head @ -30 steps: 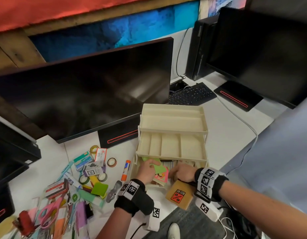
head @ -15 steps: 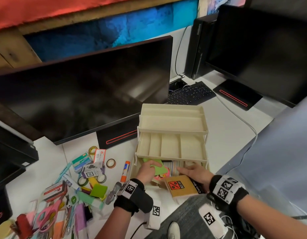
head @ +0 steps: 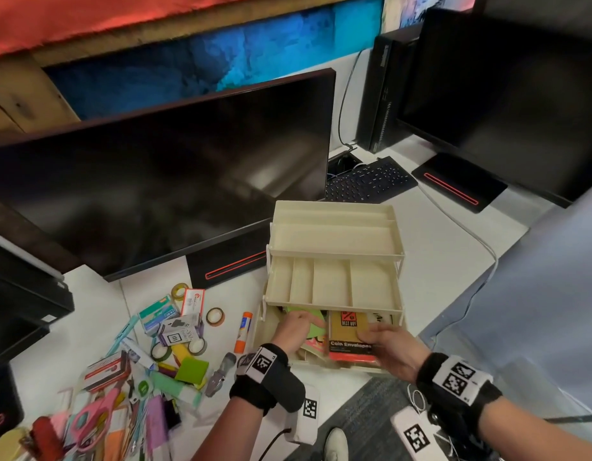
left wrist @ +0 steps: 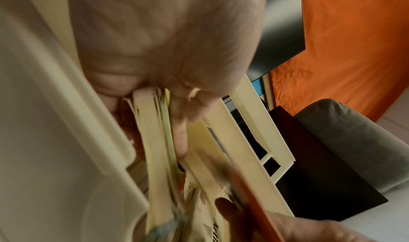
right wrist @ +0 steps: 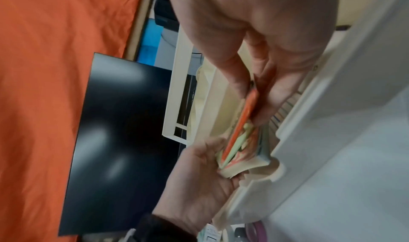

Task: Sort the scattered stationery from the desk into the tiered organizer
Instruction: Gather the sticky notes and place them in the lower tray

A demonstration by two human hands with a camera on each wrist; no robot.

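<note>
- The right hand [head: 386,344] grasps a flat pack of coin envelopes [head: 349,334]: the thumb lies on its printed face and the other fingers [right wrist: 281,95] are under it, at the near right corner.
- The pack lies half inside the lowest tier of the cream organizer [head: 334,247], with its far end past the fingertips, under the tray with dividers, and its near end over the front wall.
- The left hand [head: 296,329] pinches a bundle of coloured paper pads [head: 313,331], green on top, just beside the pack on its left. In the left wrist view the thumb and fingers close on the edges of this bundle.
- I judge the pack as light and quite stiff, like thin card with a glossy wrap. It can slip between dry fingers, so a pinch across the short near edge seems the best hold, not at one corner only.
- The pads look soft and loose. I think they will fan out if the hold relaxes, so they need pressure on both flat sides.
- The tier is low, and the tray above leaves little room for the knuckles. A flat sliding push looks safer than lifting.
- Much stationery [head: 128,377] lies on the desk [head: 437,261], well apart to the left of both hands.
</note>
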